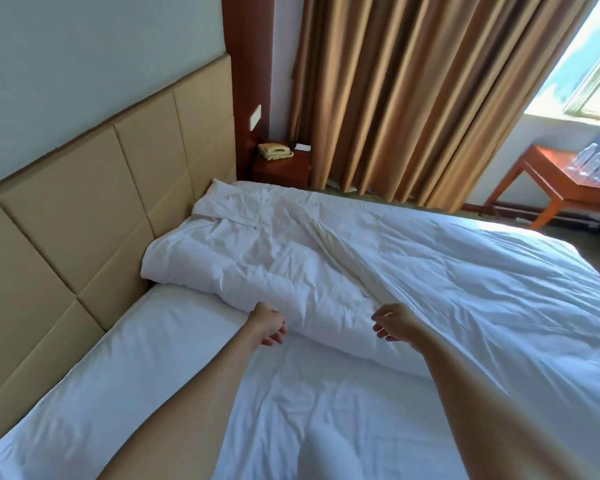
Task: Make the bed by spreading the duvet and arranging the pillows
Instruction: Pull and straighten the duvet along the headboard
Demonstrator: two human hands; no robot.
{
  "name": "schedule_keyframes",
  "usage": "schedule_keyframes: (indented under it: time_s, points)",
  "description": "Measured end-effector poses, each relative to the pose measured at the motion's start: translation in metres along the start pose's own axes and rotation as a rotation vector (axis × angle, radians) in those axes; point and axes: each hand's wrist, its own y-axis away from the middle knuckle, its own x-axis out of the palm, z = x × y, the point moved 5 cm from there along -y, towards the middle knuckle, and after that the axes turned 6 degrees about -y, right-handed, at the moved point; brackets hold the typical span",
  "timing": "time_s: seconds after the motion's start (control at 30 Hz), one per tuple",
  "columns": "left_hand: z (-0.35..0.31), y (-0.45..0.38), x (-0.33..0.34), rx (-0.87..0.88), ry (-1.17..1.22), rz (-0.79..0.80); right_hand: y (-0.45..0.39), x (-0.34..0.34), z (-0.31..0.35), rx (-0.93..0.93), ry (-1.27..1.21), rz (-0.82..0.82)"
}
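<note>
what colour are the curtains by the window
The curtains are golden brown, plain and unpatterned, hanging in vertical folds. The head view, the only one, shows them.

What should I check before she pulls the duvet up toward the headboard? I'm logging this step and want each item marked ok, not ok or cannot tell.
1. Both hands free to grab: ok. The left hand and right hand hang loosely curled by the fold, holding nothing.
2. Grip on the duvet: not ok, neither hand has hold of it.
3. Duvet spread flat: not ok, it is bunched in a thick fold, with bare sheet near the headboard.
4. Pillows in place: cannot tell, none plainly shows.
5. Far corner of the duvet: not ok, rumpled against the headboard.
</note>
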Motion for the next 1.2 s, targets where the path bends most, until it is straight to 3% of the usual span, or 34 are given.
schedule_keyframes:
  time_s: [0.5, 0.7, 0.93, 1.2]
  points:
    - [0.048, 0.106, 0.153, -0.002, -0.163, -0.021, 0.109, -0.044, -0.162, 0.047, -0.001, 0.068]
    - [0.073, 0.169, 0.257, -0.009, -0.401, -0.009, 0.164, -0.088, -0.267, 0.016, 0.023, 0.106]
    - [0.057, 0.245, 0.433, 0.039, -0.511, 0.248, 0.258, -0.185, -0.438, 0.197, -0.037, 0.072]
    - [-0.007, 0.279, 0.556, 0.218, -0.628, 0.355, 0.297, -0.282, -0.502, 0.165, -0.254, -0.131]
